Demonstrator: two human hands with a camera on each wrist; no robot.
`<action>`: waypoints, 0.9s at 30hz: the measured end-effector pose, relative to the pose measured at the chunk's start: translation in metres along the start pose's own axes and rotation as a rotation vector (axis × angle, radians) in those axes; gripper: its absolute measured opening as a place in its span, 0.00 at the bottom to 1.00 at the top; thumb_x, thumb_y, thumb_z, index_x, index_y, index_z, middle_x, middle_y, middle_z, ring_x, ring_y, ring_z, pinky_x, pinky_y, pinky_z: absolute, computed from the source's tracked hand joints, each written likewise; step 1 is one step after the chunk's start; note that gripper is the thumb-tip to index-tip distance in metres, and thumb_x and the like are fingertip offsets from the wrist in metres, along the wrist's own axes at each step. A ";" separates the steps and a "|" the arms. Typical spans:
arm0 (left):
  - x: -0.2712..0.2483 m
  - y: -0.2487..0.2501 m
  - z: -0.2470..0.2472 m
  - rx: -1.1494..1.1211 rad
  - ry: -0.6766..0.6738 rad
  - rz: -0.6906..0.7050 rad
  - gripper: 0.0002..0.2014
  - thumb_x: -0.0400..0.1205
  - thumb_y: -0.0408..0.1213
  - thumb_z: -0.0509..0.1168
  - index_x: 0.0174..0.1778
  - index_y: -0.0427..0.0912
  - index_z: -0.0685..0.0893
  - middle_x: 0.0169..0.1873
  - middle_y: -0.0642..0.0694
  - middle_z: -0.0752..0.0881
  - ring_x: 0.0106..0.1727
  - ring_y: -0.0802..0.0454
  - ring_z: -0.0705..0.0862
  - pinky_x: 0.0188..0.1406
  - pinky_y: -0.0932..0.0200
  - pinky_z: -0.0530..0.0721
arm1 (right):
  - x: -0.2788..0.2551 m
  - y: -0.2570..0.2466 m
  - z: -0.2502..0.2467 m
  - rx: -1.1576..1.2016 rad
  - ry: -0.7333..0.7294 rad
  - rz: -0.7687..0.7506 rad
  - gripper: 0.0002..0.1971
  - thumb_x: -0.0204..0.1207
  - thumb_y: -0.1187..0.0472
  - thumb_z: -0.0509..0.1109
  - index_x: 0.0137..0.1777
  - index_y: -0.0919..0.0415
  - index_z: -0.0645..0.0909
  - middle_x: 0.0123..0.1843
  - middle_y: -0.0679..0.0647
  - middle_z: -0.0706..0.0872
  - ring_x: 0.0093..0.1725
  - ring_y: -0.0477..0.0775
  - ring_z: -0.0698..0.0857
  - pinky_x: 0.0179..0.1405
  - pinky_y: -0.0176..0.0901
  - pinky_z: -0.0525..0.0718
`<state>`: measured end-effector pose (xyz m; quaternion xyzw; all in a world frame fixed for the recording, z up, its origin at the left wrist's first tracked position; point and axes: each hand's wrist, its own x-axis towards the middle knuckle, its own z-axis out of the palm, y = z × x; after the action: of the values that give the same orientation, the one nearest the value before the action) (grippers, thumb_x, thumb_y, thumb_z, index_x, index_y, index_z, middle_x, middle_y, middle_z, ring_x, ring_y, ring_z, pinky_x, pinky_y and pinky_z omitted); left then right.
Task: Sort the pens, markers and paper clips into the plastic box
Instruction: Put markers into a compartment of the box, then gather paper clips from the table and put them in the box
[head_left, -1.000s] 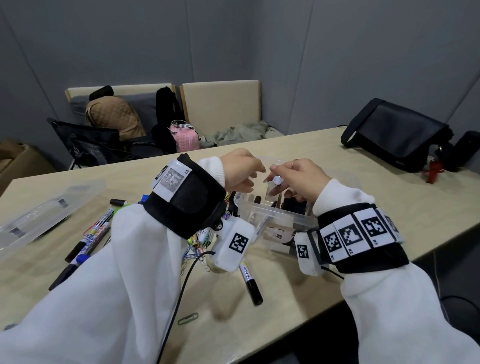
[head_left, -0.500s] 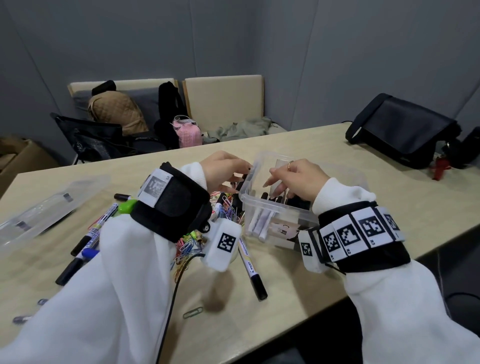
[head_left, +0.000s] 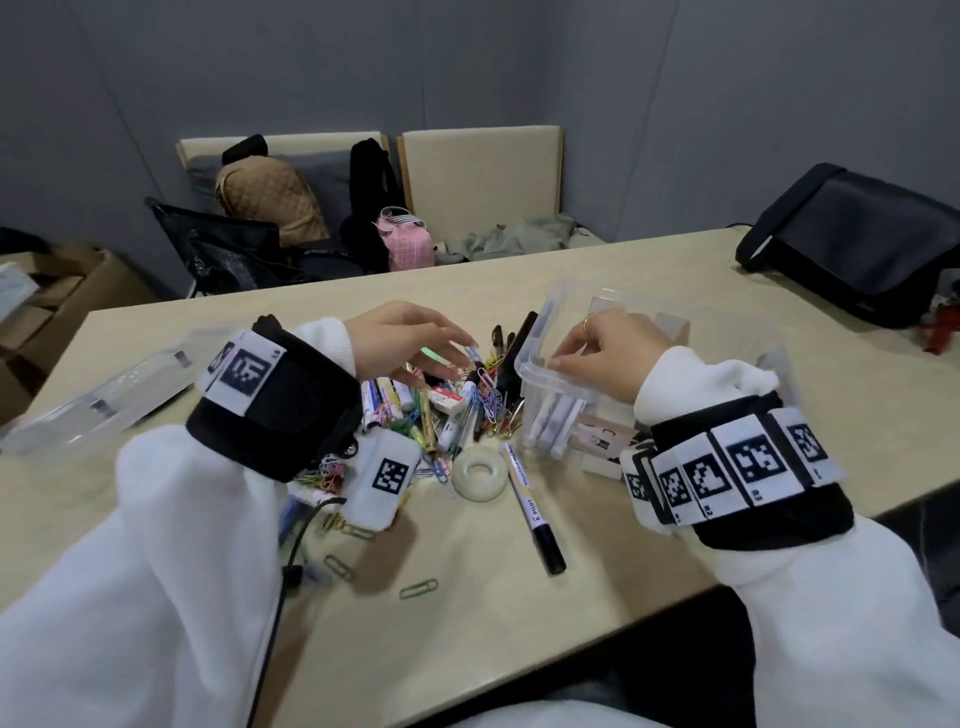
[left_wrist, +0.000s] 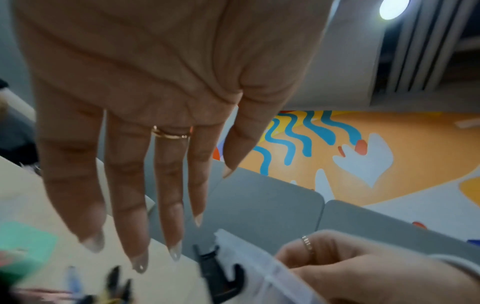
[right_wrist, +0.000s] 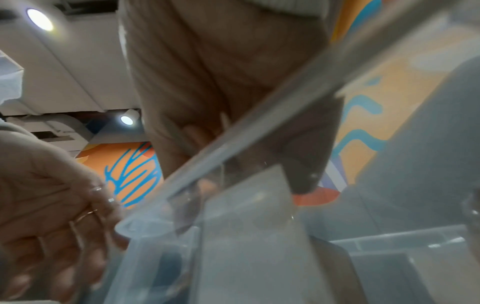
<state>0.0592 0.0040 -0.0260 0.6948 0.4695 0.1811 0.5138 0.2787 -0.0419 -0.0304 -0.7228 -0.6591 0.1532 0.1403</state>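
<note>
- Both hands were over the table (head_left: 649, 525); the left hand (head_left: 400, 340) had its fingers (left_wrist: 130, 195) straight and spread, holding nothing, poised above the pile.
- Right hand (head_left: 613, 356) had its fingers curled over the near-left rim of the plastic box (head_left: 540, 384); in the right wrist view the thumb lay against the clear wall, so it gripped the rim.
- Plastic box stood right of the pile, with several white-barrelled markers (head_left: 550, 428) lying in its near-left compartment; other contents could not be made out.
- Pile of pens and coloured paper clips (head_left: 488, 395) lay under and just right of the left hand, touching the box's left side.
- One white marker with a black cap (head_left: 532, 506) lay apart, near of the box; a tape roll (head_left: 479, 474) sat just left of it.
- Loose green paper clip (head_left: 418, 588) lay nearer still.
- Clear lid (head_left: 104, 400) rested at far left; a black bag (head_left: 857, 239) at far right.
</note>
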 end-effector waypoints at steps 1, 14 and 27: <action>-0.005 -0.006 -0.004 0.022 0.016 -0.018 0.13 0.87 0.34 0.53 0.57 0.38 0.82 0.57 0.36 0.87 0.56 0.42 0.86 0.35 0.63 0.80 | -0.001 -0.003 0.001 -0.013 0.023 -0.008 0.04 0.77 0.53 0.71 0.44 0.47 0.87 0.40 0.47 0.86 0.44 0.53 0.84 0.41 0.41 0.80; -0.040 -0.072 -0.020 0.562 0.330 -0.111 0.08 0.79 0.37 0.68 0.49 0.38 0.89 0.42 0.45 0.87 0.43 0.48 0.83 0.43 0.57 0.80 | -0.034 -0.064 0.030 0.061 0.054 -0.416 0.06 0.76 0.60 0.70 0.47 0.52 0.88 0.26 0.39 0.76 0.29 0.38 0.77 0.37 0.36 0.80; -0.030 -0.069 -0.011 0.825 0.044 -0.318 0.20 0.70 0.39 0.78 0.58 0.41 0.86 0.52 0.44 0.87 0.52 0.46 0.85 0.42 0.60 0.79 | 0.012 -0.118 0.099 -0.316 -0.437 -0.332 0.24 0.66 0.50 0.81 0.62 0.56 0.83 0.54 0.51 0.87 0.55 0.56 0.86 0.53 0.45 0.85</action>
<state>0.0039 -0.0131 -0.0759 0.7567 0.6146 -0.0879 0.2049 0.1322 -0.0192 -0.0735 -0.5681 -0.7983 0.1755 -0.0958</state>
